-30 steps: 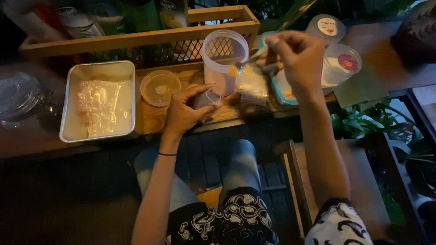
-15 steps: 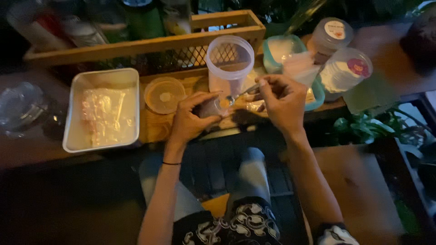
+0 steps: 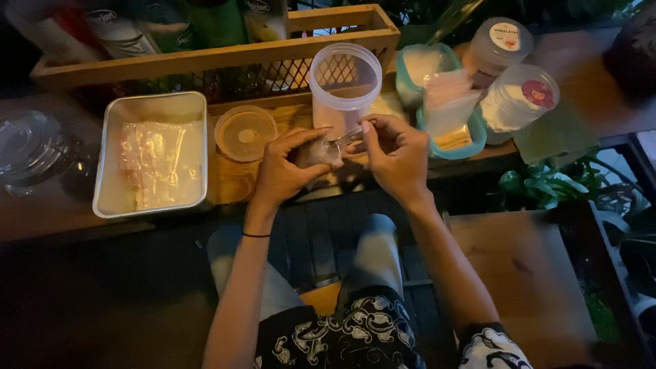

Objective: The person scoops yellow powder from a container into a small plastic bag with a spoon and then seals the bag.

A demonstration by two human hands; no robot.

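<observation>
My left hand (image 3: 283, 171) grips a small clear plastic bag (image 3: 320, 152) low over the wooden tabletop (image 3: 232, 184). My right hand (image 3: 393, 157) holds a small metal spoon (image 3: 345, 137) by its handle, with the bowl end at the mouth of the bag. Right behind both hands stands a tall clear plastic tub (image 3: 345, 85), open at the top. What lies in the bag is too small to make out.
A metal tray (image 3: 109, 198) with clear bags sits at left, a round orange lid (image 3: 244, 133) beside it. A wooden crate (image 3: 205, 58) with bottles runs along the back. Teal containers (image 3: 465, 140) and lidded round tubs (image 3: 523, 96) stand at right; a glass lid (image 3: 27, 147) lies far left.
My right hand came down from the right side to the left hand. It now holds the spoon at the small bag. The left hand slid from the tub's base to the bag.
</observation>
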